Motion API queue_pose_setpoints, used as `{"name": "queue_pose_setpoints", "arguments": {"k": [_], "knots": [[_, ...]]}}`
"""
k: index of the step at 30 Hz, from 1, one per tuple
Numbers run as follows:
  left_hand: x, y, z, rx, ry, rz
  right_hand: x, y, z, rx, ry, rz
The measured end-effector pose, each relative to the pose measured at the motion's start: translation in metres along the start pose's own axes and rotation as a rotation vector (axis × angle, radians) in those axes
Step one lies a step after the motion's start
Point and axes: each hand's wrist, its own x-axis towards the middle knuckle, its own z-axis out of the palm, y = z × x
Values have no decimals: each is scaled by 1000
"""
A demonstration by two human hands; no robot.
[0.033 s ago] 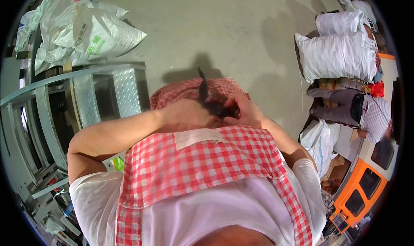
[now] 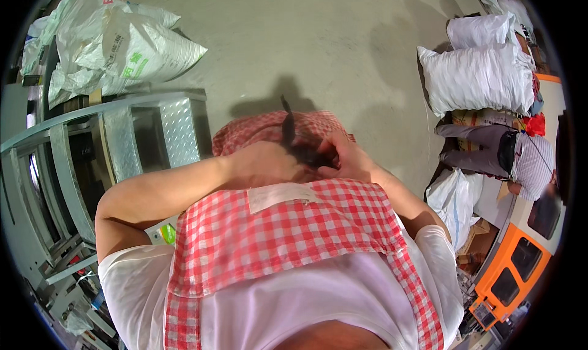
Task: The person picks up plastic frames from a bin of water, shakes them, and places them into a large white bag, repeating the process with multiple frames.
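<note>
Both hands meet close in front of my waist, over the lower part of my red-and-white checked apron [image 2: 288,227]. Between them is a black piece [image 2: 288,129] with a thin, pointed strip sticking up; its kind cannot be made out. My left hand [image 2: 266,163] is closed around its left side, back of the hand up, the fingers mostly hidden and a little blurred. From the right, my right hand [image 2: 349,157] pinches the dark mass with thumb and curled forefinger. Shadow hides the lower part of the black piece.
Metal steps [image 2: 180,129] with a tread-plate top stand at my left, below stacked white sacks [image 2: 141,46]. More white sacks [image 2: 478,80] lie at the far right. A person [image 2: 527,160] in a striped shirt stands near an orange-and-white machine [image 2: 514,270]. Grey floor [image 2: 306,43] stretches ahead.
</note>
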Motion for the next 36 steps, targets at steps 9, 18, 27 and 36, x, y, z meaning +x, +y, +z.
{"name": "queue_pose_setpoints", "arguments": {"k": [9,18,27,36], "knots": [[16,-11,25,55,254,-231,-20,-10,6,-42,163,-49],[33,-21,6,-266,-81,-302,-40,8,14,-140,210,-78],[29,-21,32,-314,220,-299,-29,42,42,-79,345,-111],[29,-11,31,-367,271,-304,-20,44,28,377,183,-103]]}}
